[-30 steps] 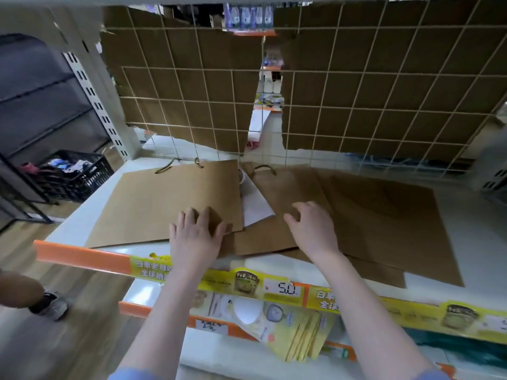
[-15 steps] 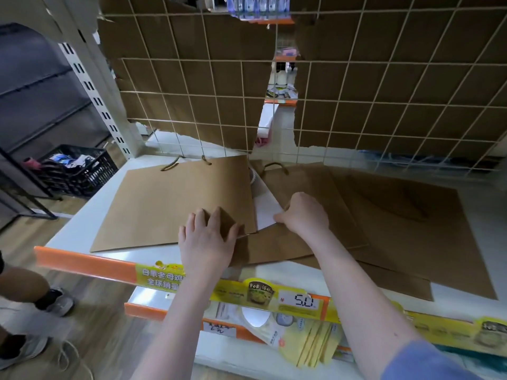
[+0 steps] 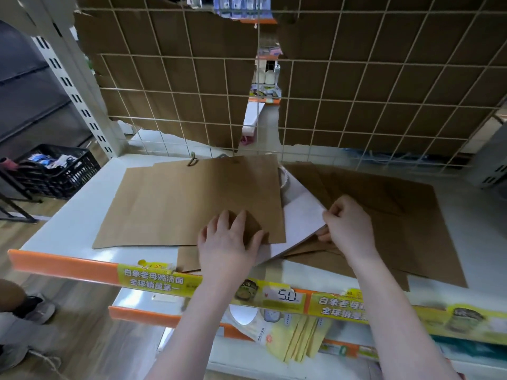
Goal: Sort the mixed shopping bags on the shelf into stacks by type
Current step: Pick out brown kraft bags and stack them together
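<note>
While my left hand presses flat on the left brown bag, my right hand pinches the white bag's edge.
White bag lies sandwiched mid-shelf; best drawn out slowly, flat, keeping the brown stack pinned.

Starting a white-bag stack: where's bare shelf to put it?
Bare: left strip of the shelf beside the left brown bag, and the far right end past the right brown bags. Crowded: centre, where the white bag lies between overlapping brown ones.

light: dim, even | shadows: soft | edges: wide-angle bowing | focus: slightly soft
</note>
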Tool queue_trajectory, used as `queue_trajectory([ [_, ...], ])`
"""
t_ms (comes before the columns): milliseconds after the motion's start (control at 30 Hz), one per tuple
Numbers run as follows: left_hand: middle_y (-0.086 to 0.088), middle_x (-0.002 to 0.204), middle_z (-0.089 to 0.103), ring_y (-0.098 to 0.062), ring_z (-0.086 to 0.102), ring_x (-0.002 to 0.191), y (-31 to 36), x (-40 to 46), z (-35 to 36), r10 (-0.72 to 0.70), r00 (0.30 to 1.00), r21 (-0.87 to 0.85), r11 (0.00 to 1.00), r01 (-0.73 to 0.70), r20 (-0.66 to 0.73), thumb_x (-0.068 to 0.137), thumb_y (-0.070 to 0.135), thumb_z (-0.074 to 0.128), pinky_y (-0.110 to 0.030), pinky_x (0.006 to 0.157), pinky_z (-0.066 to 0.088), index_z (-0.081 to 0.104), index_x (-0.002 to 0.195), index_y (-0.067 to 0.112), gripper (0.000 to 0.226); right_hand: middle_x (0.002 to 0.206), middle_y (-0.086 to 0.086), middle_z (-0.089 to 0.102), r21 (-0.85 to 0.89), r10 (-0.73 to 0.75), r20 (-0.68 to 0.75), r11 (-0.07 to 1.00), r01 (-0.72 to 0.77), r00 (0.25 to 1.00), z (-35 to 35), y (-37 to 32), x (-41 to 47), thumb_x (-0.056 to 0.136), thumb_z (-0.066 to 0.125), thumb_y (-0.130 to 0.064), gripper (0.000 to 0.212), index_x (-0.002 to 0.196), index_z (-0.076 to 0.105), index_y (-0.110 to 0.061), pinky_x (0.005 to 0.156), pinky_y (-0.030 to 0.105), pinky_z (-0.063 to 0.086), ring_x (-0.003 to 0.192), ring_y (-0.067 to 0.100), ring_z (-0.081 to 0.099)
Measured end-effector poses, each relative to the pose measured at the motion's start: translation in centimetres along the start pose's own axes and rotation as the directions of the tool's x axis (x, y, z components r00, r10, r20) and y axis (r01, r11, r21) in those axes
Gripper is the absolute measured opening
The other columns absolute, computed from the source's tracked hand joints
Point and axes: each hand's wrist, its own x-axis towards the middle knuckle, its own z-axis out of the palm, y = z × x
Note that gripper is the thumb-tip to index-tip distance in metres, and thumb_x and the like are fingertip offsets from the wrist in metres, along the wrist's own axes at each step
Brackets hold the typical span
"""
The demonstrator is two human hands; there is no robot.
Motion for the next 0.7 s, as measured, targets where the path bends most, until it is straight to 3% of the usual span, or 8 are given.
queue_trajectory([
  [67, -0.001, 0.137, 0.051, -0.027, 0.045, 0.124, 0.7, -0.2, 0.0, 0.041, 0.999, -0.026, 0.999, -0.041, 0.011, 0.092, 0.054, 0.042, -0.04, 0.101, 0.033, 0.053, 0.132, 0.028, 0.049, 0.079, 0.007, 0.064, 0.0, 0.054, -0.034, 0.999, -0.055, 0.998, -1.4, 1.2, -0.4, 0.09, 0.052, -0.008, 0.017, 0.076, 0.047, -0.017, 0.065, 0.036, 0.057, 0.058, 0.014, 0.067],
  [133, -0.003, 0.119, 0.063, -0.03, 0.054, 0.11, 0.3, 0.2, -0.4, 0.047, 0.999, -0.089, 0.995, -0.047, -0.009, 0.09, 0.052, 0.039, -0.039, 0.09, 0.039, 0.061, 0.121, 0.024, 0.047, 0.076, 0.002, 0.063, -0.014, 0.095, -0.029, 0.995, -0.096, 0.995, -2.4, 2.2, -0.4, 0.085, 0.055, -0.007, 0.012, 0.076, 0.054, -0.014, 0.077, 0.046, 0.056, 0.063, 0.019, 0.068],
  [233, -0.014, 0.102, 0.068, -0.037, 0.058, 0.097, -2.1, 2.0, -1.1, -0.043, 0.994, -0.149, 0.988, 0.027, -0.102, 0.088, 0.045, 0.048, -0.041, 0.079, 0.044, 0.066, 0.112, 0.016, 0.041, 0.081, 0.0, 0.064, -0.001, 0.111, 0.021, 0.994, -0.111, 0.994, -3.2, 2.2, 0.0, 0.081, 0.056, -0.008, 0.009, 0.083, 0.062, -0.015, 0.083, 0.049, 0.054, 0.078, 0.023, 0.066],
  [367, -0.02, 0.127, 0.055, -0.039, 0.045, 0.121, -6.0, 3.9, -1.9, -0.221, 0.969, -0.013, 0.975, 0.221, -0.108, 0.086, 0.048, 0.059, -0.045, 0.101, 0.034, 0.058, 0.125, 0.014, 0.052, 0.113, 0.008, 0.063, -0.04, 0.066, 0.101, 0.997, -0.062, 0.993, -2.4, 1.1, 1.0, 0.08, 0.059, -0.014, 0.034, 0.114, 0.063, -0.011, 0.093, 0.044, 0.049, 0.106, 0.026, 0.059],
  [433, -0.02, 0.13, 0.049, -0.039, 0.038, 0.125, -7.1, 4.2, -2.0, -0.348, 0.936, 0.072, 0.934, 0.351, -0.048, 0.081, 0.062, 0.054, -0.05, 0.105, 0.028, 0.054, 0.126, 0.017, 0.064, 0.115, 0.017, 0.062, -0.121, 0.052, 0.148, 0.992, -0.034, 0.988, -1.6, 0.5, 1.6, 0.083, 0.059, -0.018, 0.035, 0.113, 0.062, -0.001, 0.09, 0.043, 0.047, 0.105, 0.032, 0.058],
  [500, -0.021, 0.124, 0.048, -0.04, 0.037, 0.124, -7.7, 4.3, -2.1, -0.447, 0.894, 0.084, 0.891, 0.445, 0.006, 0.076, 0.073, 0.05, -0.055, 0.106, 0.026, 0.054, 0.118, 0.015, 0.072, 0.105, 0.017, 0.064, -0.165, 0.056, 0.204, 0.986, -0.022, 0.977, -0.8, 0.0, 2.0, 0.084, 0.06, -0.026, 0.03, 0.105, 0.063, -0.005, 0.077, 0.037, 0.048, 0.094, 0.03, 0.06],
  [600, -0.023, 0.119, 0.052, -0.039, 0.043, 0.118, -7.6, 4.2, -2.7, -0.48, 0.877, 0.052, 0.877, 0.479, 0.009, 0.07, 0.076, 0.053, -0.048, 0.101, 0.032, 0.052, 0.107, 0.008, 0.078, 0.096, 0.005, 0.059, -0.25, 0.087, 0.225, 0.968, -0.028, 0.97, 0.0, -0.4, 2.7, 0.085, 0.06, -0.043, 0.038, 0.106, 0.056, -0.012, 0.068, 0.032, 0.043, 0.086, 0.022, 0.057],
  [700, -0.022, 0.119, 0.053, -0.04, 0.044, 0.116, -7.5, 4.2, -3.2, -0.501, 0.865, 0.033, 0.865, 0.501, -0.006, 0.067, 0.076, 0.058, -0.044, 0.097, 0.033, 0.05, 0.107, 0.006, 0.081, 0.099, 0.005, 0.057, -0.277, 0.076, 0.195, 0.961, -0.02, 0.978, 0.7, -0.3, 2.7, 0.086, 0.059, -0.044, 0.042, 0.112, 0.05, -0.012, 0.066, 0.03, 0.041, 0.089, 0.022, 0.056],
])
